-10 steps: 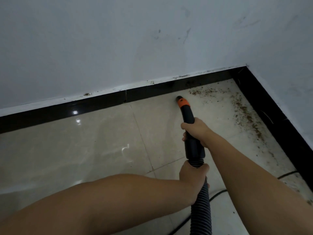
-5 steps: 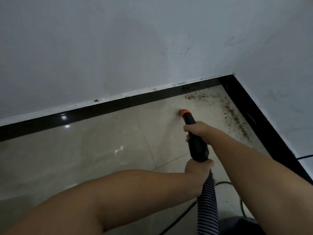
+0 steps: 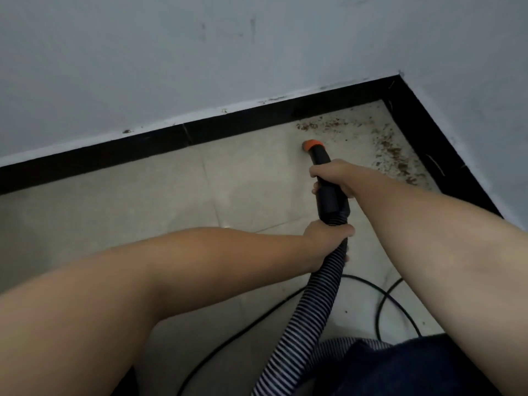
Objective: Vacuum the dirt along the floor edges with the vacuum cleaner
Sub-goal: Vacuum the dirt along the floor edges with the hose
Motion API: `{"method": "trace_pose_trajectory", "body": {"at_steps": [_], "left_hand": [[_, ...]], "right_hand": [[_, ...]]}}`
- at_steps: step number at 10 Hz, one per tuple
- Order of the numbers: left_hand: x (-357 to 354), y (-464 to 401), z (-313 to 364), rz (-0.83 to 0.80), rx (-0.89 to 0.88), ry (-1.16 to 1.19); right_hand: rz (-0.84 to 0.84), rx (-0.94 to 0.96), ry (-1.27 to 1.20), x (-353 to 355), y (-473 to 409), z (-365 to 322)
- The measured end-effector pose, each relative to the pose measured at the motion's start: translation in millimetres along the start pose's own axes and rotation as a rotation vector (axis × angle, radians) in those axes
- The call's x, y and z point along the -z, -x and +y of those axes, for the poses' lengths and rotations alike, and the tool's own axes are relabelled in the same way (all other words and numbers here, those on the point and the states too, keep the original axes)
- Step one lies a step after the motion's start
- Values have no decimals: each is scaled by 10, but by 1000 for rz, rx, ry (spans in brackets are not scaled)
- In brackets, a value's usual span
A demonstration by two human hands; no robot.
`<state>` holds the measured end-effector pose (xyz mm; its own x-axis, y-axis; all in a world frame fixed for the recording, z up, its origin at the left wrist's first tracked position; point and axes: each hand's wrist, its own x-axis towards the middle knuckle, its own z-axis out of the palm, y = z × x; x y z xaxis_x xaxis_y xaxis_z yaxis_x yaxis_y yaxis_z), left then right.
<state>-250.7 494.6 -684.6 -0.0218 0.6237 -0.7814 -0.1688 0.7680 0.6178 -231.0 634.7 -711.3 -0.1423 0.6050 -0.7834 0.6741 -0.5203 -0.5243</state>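
Observation:
The vacuum nozzle is a black tube with an orange tip that touches the pale floor tile a short way left of the room's corner. My right hand is shut around the upper part of the tube. My left hand is shut on the ribbed striped hose just below the tube's end. Brown dirt lies scattered in the corner and along the right baseboard, to the right of the tip and beyond it.
Black baseboard runs along the far wall and down the right wall. A black power cord loops on the floor behind my hands. Dark blue clothing fills the bottom right.
The nozzle tip has drawn back from the far baseboard onto the open tile. The view has shifted, so the corner and the cord on the floor now show more.

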Motion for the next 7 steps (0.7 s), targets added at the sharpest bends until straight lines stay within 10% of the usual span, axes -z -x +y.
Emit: {"method": "trace_pose_trajectory", "body": {"at_steps": [7], "left_hand": [[-696,-723,357,-37,-67,-70]], "right_hand": [[60,55,-27,914,-609,64]]}}
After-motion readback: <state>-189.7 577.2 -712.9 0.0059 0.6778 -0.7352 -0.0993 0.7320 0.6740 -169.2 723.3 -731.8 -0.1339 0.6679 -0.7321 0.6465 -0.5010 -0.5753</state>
